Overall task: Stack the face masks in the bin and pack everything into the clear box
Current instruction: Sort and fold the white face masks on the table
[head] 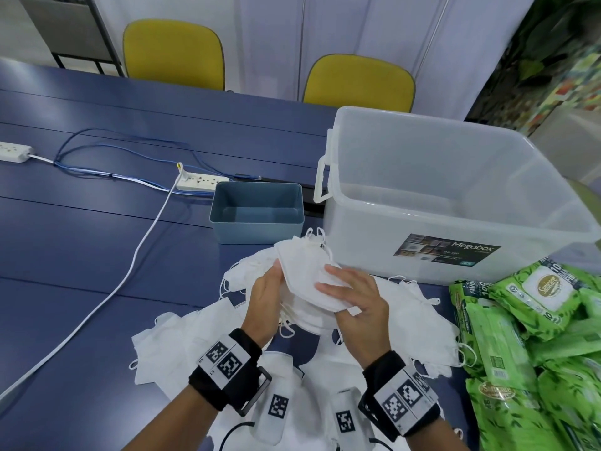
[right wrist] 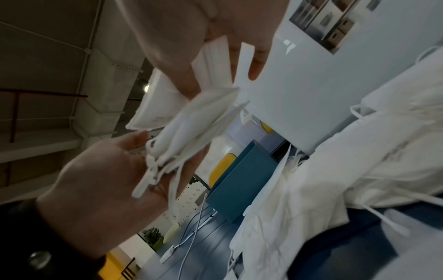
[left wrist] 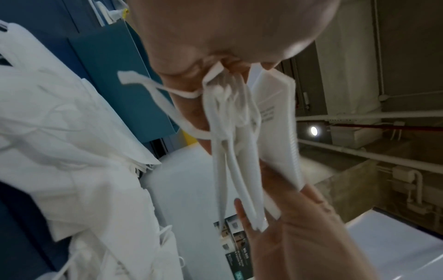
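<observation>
Both my hands hold a small stack of white masks (head: 305, 281) above the tabletop (head: 81, 255): left hand (head: 265, 299) cradles its edge, right hand (head: 354, 301) grips the near end, thumb underneath. More masks (head: 182, 349) lie scattered below. Beyond stand the blue bin (head: 257, 214) and clear box (head: 455, 196).

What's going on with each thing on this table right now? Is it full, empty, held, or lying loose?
Mask stack: held off the table between both hands.
Left hand: grips the stack's left edge.
Right hand: grips the stack, fingers on top.
Loose masks: scattered on the table.
Bin: empty, upright.
Clear box: open, no lid, empty.
Wipe packs: piled beside the box, not packed.
</observation>
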Demonstrator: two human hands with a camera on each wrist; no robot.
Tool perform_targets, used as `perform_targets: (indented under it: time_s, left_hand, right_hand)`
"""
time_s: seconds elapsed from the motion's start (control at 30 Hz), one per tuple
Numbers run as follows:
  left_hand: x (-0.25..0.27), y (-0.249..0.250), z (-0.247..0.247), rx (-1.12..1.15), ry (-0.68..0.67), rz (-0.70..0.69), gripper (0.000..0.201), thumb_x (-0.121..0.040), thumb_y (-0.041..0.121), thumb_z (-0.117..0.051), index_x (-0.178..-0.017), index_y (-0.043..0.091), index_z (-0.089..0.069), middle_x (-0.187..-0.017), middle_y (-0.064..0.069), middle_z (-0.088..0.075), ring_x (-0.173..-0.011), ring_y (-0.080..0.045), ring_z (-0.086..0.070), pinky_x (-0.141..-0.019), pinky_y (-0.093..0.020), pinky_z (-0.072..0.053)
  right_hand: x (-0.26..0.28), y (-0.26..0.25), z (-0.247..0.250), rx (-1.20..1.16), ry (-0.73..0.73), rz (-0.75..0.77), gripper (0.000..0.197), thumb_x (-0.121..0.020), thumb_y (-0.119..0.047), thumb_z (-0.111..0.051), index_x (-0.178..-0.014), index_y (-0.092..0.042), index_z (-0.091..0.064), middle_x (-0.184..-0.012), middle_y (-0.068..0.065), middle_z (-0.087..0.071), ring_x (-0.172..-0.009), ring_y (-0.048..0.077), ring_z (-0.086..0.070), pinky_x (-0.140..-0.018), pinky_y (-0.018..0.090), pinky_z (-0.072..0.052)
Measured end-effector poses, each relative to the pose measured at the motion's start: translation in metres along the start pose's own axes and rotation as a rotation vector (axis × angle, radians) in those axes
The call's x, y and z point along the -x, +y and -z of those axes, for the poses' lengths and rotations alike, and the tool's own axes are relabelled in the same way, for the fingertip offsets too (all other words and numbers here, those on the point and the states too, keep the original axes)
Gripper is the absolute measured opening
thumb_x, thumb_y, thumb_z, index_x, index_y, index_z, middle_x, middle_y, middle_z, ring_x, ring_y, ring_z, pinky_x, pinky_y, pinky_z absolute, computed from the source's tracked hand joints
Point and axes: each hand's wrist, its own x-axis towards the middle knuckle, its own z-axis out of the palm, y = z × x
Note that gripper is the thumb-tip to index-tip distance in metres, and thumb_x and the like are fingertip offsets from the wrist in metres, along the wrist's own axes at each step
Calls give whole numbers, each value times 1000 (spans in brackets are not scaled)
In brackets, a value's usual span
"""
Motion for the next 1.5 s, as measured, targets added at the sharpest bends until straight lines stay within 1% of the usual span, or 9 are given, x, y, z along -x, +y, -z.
perform_targets:
  time_s: [0.3, 0.47, 0.63, 0.77, 0.9, 1.0, 1.1, 1.3, 1.5]
  left_hand:
    - [-1, 11, 5, -28, 8, -61, 17, -92, 9, -56, -79, 12, -66, -69, 15, -68, -66, 1, -61, -61, -12, -46]
    - [-3, 6, 11, -65, 74, -109, 24, -91, 7, -59, -68, 13, -61, -63, 16, -62, -60, 1, -55, -59, -11, -43]
    - [-2, 7, 7, -65, 101, -76, 25, -92, 7, -57, -68, 12, -59, -58, 17, -61, -55, 5, -54, -55, -9, -42]
    - [-3, 3, 12, -155, -28, -27, 12, -88, 13, -65, -77, 9, -70, -77, 7, -66, -72, -4, -62, -68, -18, -47]
    - [-4, -2, 18, -215, -21, 3, 29, -90, 29, -62, -72, 11, -74, -76, 5, -65, -91, -10, -58, -92, -32, -41]
    - [-3, 2, 17, -132, -24, 50, 43, -95, 37, -51, -62, 20, -73, -73, 8, -69, -78, -8, -62, -83, -26, -45]
    - [-6, 0, 15, -62, -79, 89, 62, -87, 51, -56, -71, -8, -61, -74, -13, -60, -74, -22, -57, -79, -33, -43]
    - [-3, -5, 10, -205, -235, 129, 12, -80, 22, -75, -87, 16, -68, -85, 2, -73, -80, -15, -68, -71, -28, -54]
    - [-5, -16, 21, -338, -222, 61, 52, -68, 20, -80, -109, 32, -51, -110, 9, -60, -101, -12, -58, -85, -27, -51]
  right_hand:
    - [-6, 3, 11, -74, -2, -135, 63, -74, 3, -38, -90, -46, -74, -138, -11, -42, -123, 3, -41, -103, 11, -32]
    - [-8, 4, 16, -488, 65, -430, 39, -89, -24, -41, -124, -31, -55, -107, -4, -63, -90, 14, -62, -78, 30, -52]
    - [-7, -4, 11, -501, 77, -494, 46, -93, 3, -52, -131, -21, -44, -74, 4, -57, -58, 18, -59, -60, 27, -52]
    - [-11, -1, 11, -431, 165, -492, 57, -84, 7, -65, -128, -24, -44, -90, 4, -72, -72, 10, -68, -56, 24, -53]
    - [-25, 1, 22, -489, 265, -494, 25, -90, -3, -60, -107, -20, -57, -80, -4, -75, -75, 7, -67, -65, 27, -54]
    - [-29, 1, 27, -507, 188, -500, 16, -90, -5, -60, -101, -17, -62, -82, -3, -76, -77, 7, -69, -71, 26, -57]
    - [-26, -1, 20, -440, 89, -503, 14, -87, -4, -64, -98, -14, -65, -78, 2, -75, -73, 11, -69, -72, 27, -57]
    - [-20, 8, -1, -192, 37, -475, 10, -84, -14, -71, -90, -18, -64, -68, 11, -71, -61, 17, -60, -64, 34, -52]
    - [-18, 23, -6, 9, 39, -468, 19, -77, -24, -78, -80, -28, -60, -69, -7, -50, -51, 4, -40, -55, 11, -39]
